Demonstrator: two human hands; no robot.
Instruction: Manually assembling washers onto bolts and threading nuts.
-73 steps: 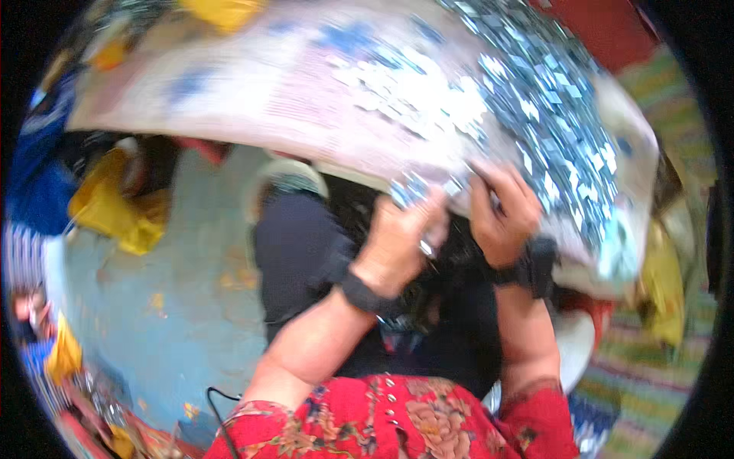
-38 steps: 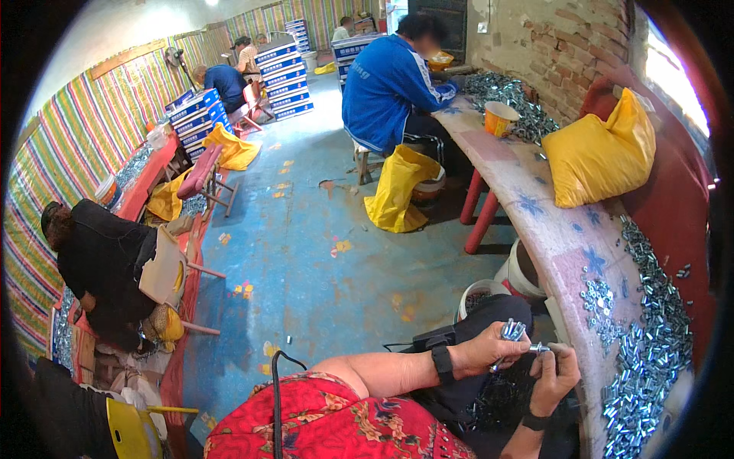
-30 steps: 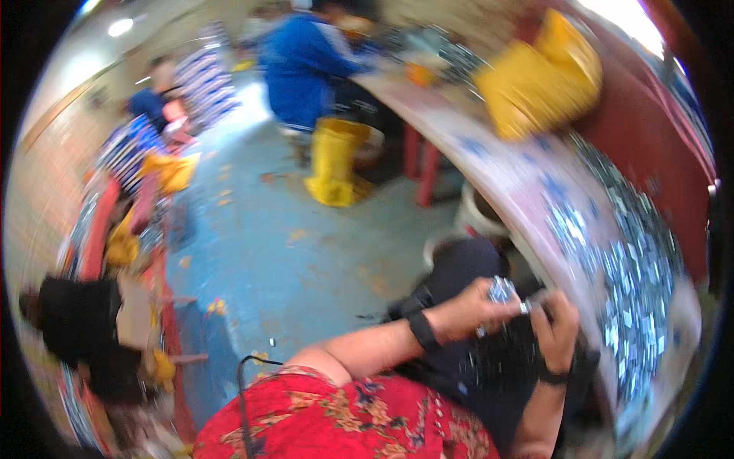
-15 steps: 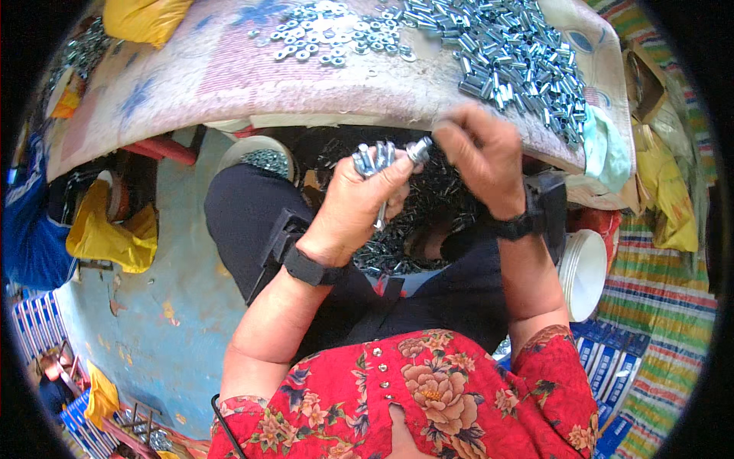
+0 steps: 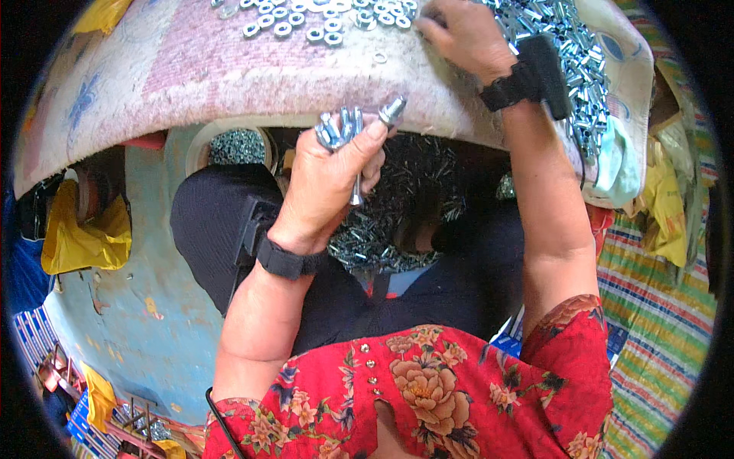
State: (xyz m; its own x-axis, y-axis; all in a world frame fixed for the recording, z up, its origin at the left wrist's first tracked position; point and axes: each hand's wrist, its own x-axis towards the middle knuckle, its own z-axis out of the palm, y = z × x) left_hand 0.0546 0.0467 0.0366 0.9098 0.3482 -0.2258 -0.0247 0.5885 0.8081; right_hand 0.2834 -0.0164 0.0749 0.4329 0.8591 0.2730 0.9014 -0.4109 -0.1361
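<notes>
Our cloth-covered desk (image 5: pixel 229 84) carries rings (image 5: pixel 332 32) and tubes (image 5: pixel 589 76). Our left hand (image 5: pixel 327 174) grips metal bolts (image 5: pixel 348 126); we cannot tell whether our right hand (image 5: pixel 468 38), near the rings, holds anything.

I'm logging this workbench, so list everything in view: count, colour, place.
Table: one, covered pink and white, ahead.
Nuts: many, silver, table middle.
Tubes: many, silver, table right.
Bolts: several, silver, in left hand.
Bucket: one, white, below table edge, left.
Small pieces: many, silver, inside bucket.
Metal heap: one, dark silver, below table, centre.
Cloth: one, pale green, table's right edge.
Yellow bags: several, yellow, left and right.
Striped sheet: one, multicoloured, right.
Floor: one, blue, left.
Lower-left clutter: unclear.
Shirt: one, red floral, bottom.
Trousers: one pair, black, centre.
Wristbands: two, black, both wrists.
Left hand: one, bare, centre.
Right hand: one, bare, over table.
</notes>
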